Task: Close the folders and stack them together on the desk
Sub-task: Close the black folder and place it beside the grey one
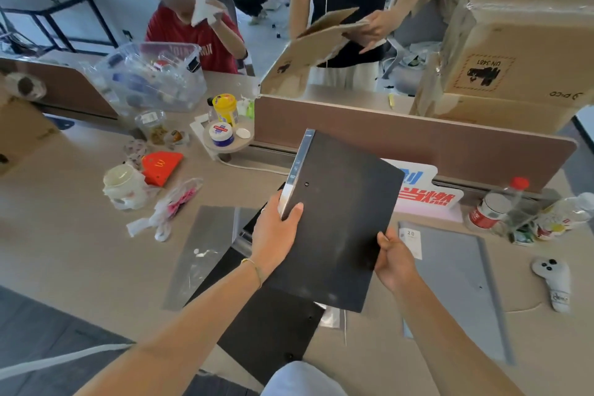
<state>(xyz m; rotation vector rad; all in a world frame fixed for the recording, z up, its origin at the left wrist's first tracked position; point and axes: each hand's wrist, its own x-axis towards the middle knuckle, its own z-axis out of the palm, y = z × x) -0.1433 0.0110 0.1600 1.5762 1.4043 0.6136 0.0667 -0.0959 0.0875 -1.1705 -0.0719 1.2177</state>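
1. Nearest the camera, both bare forearms reached out over the desk, and between them a closed black folder was held up off the surface, tilted, with its spine toward the left.
2. The left hand was wrapped around the spine edge, thumb lying on the cover and the other fingers hidden behind.
3. The right hand pinched the lower right edge of the same folder, fingers narrow and curled; neither hand was free.
4. Judging by its flat, single-slab look, this folder was already shut, so the closing step for it seemed done and only its placing was left.
5. Beneath it another black folder lay flat on the desk; whether it was closed I could not tell for certain, though it looked like a likely base for the stack.
6. A grey folder lay open to the left, its clear inner flap showing, and seemed not yet closed.
7. A second grey folder lay flat to the right, well apart from the black ones, with a small white card at its upper corner; it was not stacked.
8. By my estimate the task was in its early part: one folder shut and in hand, nothing visibly stacked, and the grey ones remaining to gather.
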